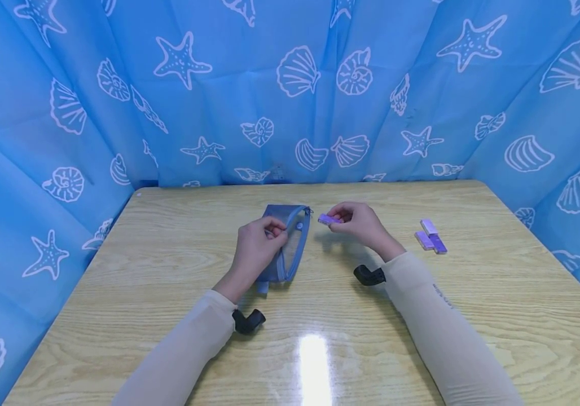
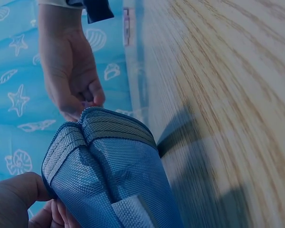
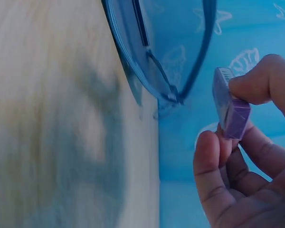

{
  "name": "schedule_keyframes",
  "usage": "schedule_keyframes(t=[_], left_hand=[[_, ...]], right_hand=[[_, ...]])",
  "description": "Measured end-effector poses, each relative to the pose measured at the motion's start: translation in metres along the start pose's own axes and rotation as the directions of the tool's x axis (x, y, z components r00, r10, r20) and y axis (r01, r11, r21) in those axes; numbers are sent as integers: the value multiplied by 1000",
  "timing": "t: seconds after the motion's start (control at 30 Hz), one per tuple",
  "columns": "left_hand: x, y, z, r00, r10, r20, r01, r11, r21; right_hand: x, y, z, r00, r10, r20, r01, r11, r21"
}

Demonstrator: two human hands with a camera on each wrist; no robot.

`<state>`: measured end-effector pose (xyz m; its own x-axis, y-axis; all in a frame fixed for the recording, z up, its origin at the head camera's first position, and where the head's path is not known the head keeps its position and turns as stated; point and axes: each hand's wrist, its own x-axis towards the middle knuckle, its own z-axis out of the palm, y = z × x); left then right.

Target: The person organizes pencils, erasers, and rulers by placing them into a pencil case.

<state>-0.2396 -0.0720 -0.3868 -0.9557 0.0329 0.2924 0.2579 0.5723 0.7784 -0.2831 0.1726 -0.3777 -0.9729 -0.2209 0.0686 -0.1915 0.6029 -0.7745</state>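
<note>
Barcode point(image 3: 225, 74) on block point(image 3: 236, 118) shows only from right wrist.

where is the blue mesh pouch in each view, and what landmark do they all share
Head: the blue mesh pouch is near the centre, pinched by the left hand.
Left wrist: the blue mesh pouch is lower middle, running off the bottom edge.
Right wrist: top middle, cut off by the upper edge.
Shared landmark: the blue curtain with white shells.

In the middle are two hands point(image 1: 256, 242) point(image 1: 363, 225), one blue bag point(image 1: 272, 269) and one purple box point(image 1: 325, 219); at the right, three more boxes point(image 1: 429, 228).
</note>
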Motion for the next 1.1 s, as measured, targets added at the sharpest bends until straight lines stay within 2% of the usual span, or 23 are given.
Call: schedule_keyframes(t=[0.23,0.63,0.9,1.1], left_hand=[[0,0,-1,1000,3,3,-3,1000,-4],[1,1,-1,1000,-7,9,7,1000,-1],[1,1,-1,1000,-11,12,11,1000,-6],[1,1,-1,1000,-12,15,12,1000,-7]], right_hand=[[-2,-6,19,997,-13,72,13,1000,0],[-5,-14,44,982,-94,165,96,995,-5],[-9,-20,59,974,-84,210,86,996,2],[-12,-23,68,966,-106,235,111,994,-8]])
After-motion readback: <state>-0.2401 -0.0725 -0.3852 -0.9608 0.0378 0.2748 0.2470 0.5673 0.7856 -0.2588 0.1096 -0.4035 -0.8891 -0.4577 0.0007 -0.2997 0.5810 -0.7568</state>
